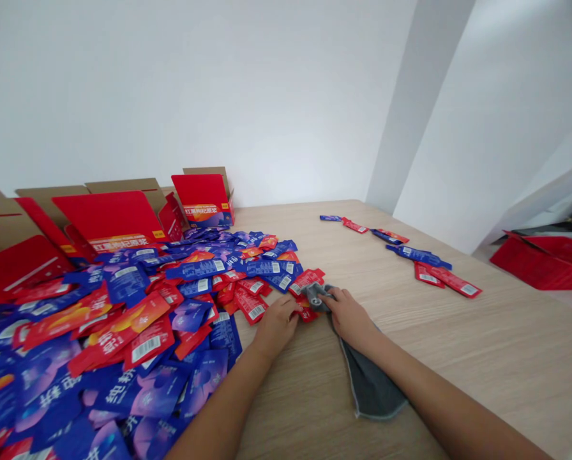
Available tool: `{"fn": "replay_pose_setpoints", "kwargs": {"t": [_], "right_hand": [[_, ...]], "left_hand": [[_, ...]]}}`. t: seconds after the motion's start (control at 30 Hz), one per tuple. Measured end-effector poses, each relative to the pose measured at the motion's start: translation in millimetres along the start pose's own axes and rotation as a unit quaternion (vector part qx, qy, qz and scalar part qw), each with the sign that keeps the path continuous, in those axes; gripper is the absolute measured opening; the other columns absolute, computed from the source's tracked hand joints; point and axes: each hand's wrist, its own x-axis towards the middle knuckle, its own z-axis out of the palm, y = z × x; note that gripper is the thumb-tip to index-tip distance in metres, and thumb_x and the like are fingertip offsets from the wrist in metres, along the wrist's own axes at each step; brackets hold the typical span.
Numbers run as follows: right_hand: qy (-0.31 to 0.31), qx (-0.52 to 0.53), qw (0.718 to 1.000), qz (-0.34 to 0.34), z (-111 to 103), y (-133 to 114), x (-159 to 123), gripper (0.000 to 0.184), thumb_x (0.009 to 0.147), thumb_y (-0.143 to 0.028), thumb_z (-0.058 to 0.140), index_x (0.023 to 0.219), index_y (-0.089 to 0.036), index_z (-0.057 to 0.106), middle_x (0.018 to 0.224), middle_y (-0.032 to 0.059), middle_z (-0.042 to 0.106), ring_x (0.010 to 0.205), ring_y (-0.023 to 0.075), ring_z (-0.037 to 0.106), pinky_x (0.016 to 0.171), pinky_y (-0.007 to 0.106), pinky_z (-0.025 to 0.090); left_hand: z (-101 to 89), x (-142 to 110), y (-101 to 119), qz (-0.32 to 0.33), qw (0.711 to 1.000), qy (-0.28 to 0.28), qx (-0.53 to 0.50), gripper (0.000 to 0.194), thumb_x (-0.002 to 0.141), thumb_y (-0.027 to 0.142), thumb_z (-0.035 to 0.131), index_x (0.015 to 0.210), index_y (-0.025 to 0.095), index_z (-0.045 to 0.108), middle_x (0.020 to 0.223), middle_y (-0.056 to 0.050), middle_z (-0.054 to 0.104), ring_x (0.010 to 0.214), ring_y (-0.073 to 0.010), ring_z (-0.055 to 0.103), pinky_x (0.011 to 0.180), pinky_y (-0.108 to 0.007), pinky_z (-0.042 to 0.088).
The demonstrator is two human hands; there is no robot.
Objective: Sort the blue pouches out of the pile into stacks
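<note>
My right hand point(350, 318) is closed on a bunched end of a grey cloth point(369, 383), whose rest trails over the table under my right forearm. The bunched end lies over a red pouch point(309, 313) at the edge of the pile. My left hand point(279, 324) has its fingers curled and pinched at the near left side of this pouch; its fingertips are partly hidden. Beside the hands lie more flat spouted pouches, such as a red one point(250, 304) with a white barcode label and a blue one point(196, 269).
A large heap of red and blue pouches point(147, 390) covers the table's left side. Behind it stand several open red cartons point(203, 191) along the wall. A loose row of pouches point(420, 255) lies on the right of the wooden table point(458, 358). Farther right is a red box point(544, 262).
</note>
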Motion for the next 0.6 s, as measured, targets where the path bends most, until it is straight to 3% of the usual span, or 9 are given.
{"fn": "replay_pose_setpoints", "kwargs": {"t": [0.13,0.23,0.3,0.37,0.47,0.5,0.53,0.6], "right_hand": [[0.016,0.030,0.999,-0.025,5,-2,0,0.051,0.079,-0.005,0.038,0.123,-0.020,0.056,0.119,0.0108,0.053,0.106,0.0222,0.048,0.091,0.032,0.042],[0.031,0.021,0.999,0.014,10,15,5,0.046,0.078,-0.005,0.039,0.115,-0.018,0.062,0.112,0.0119,0.057,0.102,0.0224,0.051,0.092,0.034,0.042],[0.045,0.056,0.997,0.002,12,29,8,0.039,0.081,-0.011,0.040,0.113,-0.018,0.062,0.107,0.0110,0.060,0.100,0.0219,0.053,0.092,0.035,0.043],[0.073,0.120,0.990,-0.030,13,43,10,0.038,0.087,-0.024,0.040,0.121,-0.021,0.057,0.111,0.0092,0.062,0.104,0.0215,0.054,0.094,0.037,0.042],[0.149,0.175,0.973,-0.018,10,66,13,0.045,0.091,-0.041,0.034,0.131,-0.025,0.046,0.123,0.0081,0.058,0.114,0.0220,0.051,0.099,0.042,0.039],[0.176,0.169,0.970,0.014,8,75,15,0.047,0.090,-0.042,0.033,0.131,-0.024,0.046,0.125,0.0090,0.057,0.116,0.0229,0.049,0.100,0.043,0.037],[0.199,0.153,0.966,0.061,6,86,17,0.048,0.090,-0.042,0.033,0.130,-0.021,0.047,0.125,0.0110,0.057,0.117,0.0245,0.048,0.101,0.045,0.036],[0.215,0.100,0.952,0.196,2,111,19,0.051,0.087,-0.039,0.035,0.129,-0.013,0.047,0.124,0.0170,0.056,0.120,0.0292,0.046,0.099,0.049,0.035]], "left_hand": [[-4.8,1,4,-0.020,0.998,0.010,-0.056,0.024,0.068,-0.002,0.051,0.070,0.018,0.064,0.077,-0.002,0.063,0.077,-0.0160,0.059,0.072,-0.027,0.047],[-10.3,6,5,-0.052,0.988,0.075,-0.122,0.019,0.067,0.002,0.057,0.066,0.019,0.065,0.071,-0.001,0.064,0.072,-0.0154,0.060,0.068,-0.026,0.046],[-17.3,12,1,-0.119,0.960,0.130,-0.216,0.008,0.068,0.010,0.064,0.066,0.018,0.065,0.063,0.000,0.063,0.062,-0.0140,0.059,0.062,-0.025,0.047],[-27.6,18,-7,-0.207,0.882,0.209,-0.367,0.006,0.066,0.016,0.069,0.067,0.016,0.063,0.057,0.002,0.062,0.053,-0.0118,0.059,0.059,-0.024,0.048],[-44.0,24,-16,-0.270,0.686,0.353,-0.576,0.008,0.070,0.010,0.065,0.071,0.015,0.059,0.061,0.002,0.065,0.058,-0.0095,0.064,0.066,-0.021,0.052],[-47.6,26,-18,-0.273,0.637,0.376,-0.615,0.007,0.075,0.008,0.060,0.072,0.014,0.058,0.066,0.000,0.067,0.064,-0.0096,0.066,0.069,-0.020,0.053],[-49.3,26,-17,-0.277,0.610,0.375,-0.640,0.007,0.080,0.009,0.056,0.075,0.013,0.058,0.071,-0.003,0.069,0.070,-0.0104,0.067,0.071,-0.020,0.053],[-46.2,25,-13,-0.291,0.609,0.322,-0.664,0.015,0.089,0.017,0.047,0.082,0.011,0.058,0.083,-0.011,0.071,0.077,-0.0138,0.069,0.070,-0.021,0.054]]}}
